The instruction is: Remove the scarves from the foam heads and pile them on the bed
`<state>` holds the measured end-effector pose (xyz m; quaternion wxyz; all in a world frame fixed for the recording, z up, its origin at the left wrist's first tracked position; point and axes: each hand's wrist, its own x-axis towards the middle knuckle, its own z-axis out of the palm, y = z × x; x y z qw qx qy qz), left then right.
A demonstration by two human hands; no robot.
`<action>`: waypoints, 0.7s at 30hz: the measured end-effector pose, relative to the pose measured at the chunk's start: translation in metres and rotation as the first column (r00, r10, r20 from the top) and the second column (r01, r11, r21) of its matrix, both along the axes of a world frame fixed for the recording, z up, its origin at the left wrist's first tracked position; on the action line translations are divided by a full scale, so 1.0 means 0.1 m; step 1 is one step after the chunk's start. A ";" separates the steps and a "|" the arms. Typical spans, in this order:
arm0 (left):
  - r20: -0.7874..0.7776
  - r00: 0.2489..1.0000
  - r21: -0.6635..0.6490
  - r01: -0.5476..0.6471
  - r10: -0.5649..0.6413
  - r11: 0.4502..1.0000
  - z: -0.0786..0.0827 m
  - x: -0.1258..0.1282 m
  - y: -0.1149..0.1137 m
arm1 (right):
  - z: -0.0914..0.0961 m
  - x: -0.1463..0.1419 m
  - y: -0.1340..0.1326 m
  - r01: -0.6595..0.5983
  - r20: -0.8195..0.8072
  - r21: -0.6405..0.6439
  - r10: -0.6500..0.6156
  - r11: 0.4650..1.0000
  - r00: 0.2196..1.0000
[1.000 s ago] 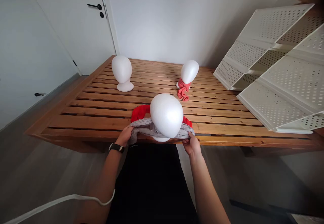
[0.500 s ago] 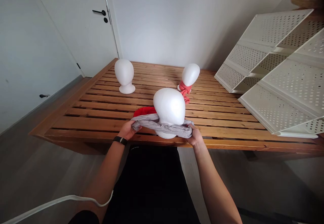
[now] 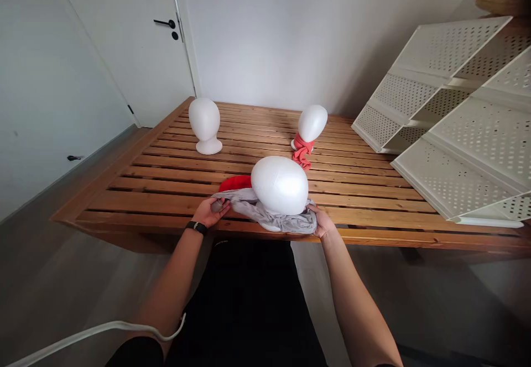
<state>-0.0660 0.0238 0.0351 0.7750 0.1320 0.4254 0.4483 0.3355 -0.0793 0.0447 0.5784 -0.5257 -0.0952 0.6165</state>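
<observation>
A white foam mannequin head [image 3: 280, 184] stands near the front edge of the slatted wooden surface, tilted toward me. Around its neck lies a grey scarf [image 3: 286, 223], crumpled at the front. My left hand [image 3: 211, 211] grips the scarf's left end, fingers closed on the cloth. At the other side, my right hand [image 3: 323, 222] pinches the scarf to the right of the neck. A piece of bright red cloth [image 3: 235, 183] lies behind the scarf on the left, partly hidden by the head and scarf.
Farther back stand a bare white mannequin head [image 3: 204, 124] on the left and another head [image 3: 313, 122] with a red scarf [image 3: 302, 151] round its neck. White perforated racks [image 3: 440, 124] occupy the right. A slatted wooden table [image 3: 166, 201] carries everything; a white cord [image 3: 95, 331] hangs lower left.
The near mannequin head has tipped forward toward me. My left hand has shifted slightly left with the grey scarf's end, and the scarf's front has dropped a little.
</observation>
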 end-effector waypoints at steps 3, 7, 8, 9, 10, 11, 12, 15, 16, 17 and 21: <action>-0.003 1.000 -0.031 -0.023 0.023 0.999 0.07 -0.07 0.03 | 0.03 0.09 -0.02 -0.042 0.003 -0.020 0.042 0.999 0.999; 0.012 1.000 -0.043 0.016 -0.015 0.999 0.16 -0.09 0.04 | 0.10 0.13 -0.04 -0.100 0.068 -0.029 0.102 0.995 0.992; 0.010 1.000 -0.045 0.028 -0.028 0.999 0.19 -0.09 0.05 | 0.13 0.13 -0.02 -0.112 0.096 -0.024 0.113 0.993 0.989; 0.005 0.999 -0.045 0.040 -0.039 0.998 0.22 -0.08 0.07 | 0.16 0.12 0.02 -0.121 0.128 -0.013 0.122 0.993 0.984; -0.002 0.999 -0.040 0.048 -0.049 0.998 0.27 -0.08 0.10 | 0.21 0.13 0.07 -0.131 0.162 0.002 0.129 0.991 0.978; -0.012 0.998 -0.030 0.055 -0.055 0.998 0.33 -0.07 0.16 | 0.27 0.14 0.15 -0.140 0.200 0.023 0.133 0.990 0.971; -0.026 0.998 -0.014 0.059 -0.059 0.998 0.41 -0.07 0.23 | 0.35 0.16 0.24 -0.148 0.240 0.047 0.133 0.988 0.962; -0.083 0.995 0.067 0.054 -0.049 0.996 0.75 -0.10 0.52 | 0.67 0.28 0.60 -0.157 0.361 0.128 0.101 0.979 0.927; -0.107 0.993 0.102 0.051 -0.040 0.993 0.87 -0.10 0.63 | 0.79 0.33 0.73 -0.155 0.398 0.158 0.081 0.975 0.914; -0.136 0.990 0.137 0.048 -0.030 0.989 0.98 -0.10 0.73 | 0.91 0.38 0.84 -0.153 0.432 0.187 0.058 0.970 0.900; -0.316 0.949 0.229 0.079 -0.003 0.970 1.13 -0.03 0.90 | 1.13 0.44 1.15 -0.158 0.560 0.256 -0.013 0.954 0.828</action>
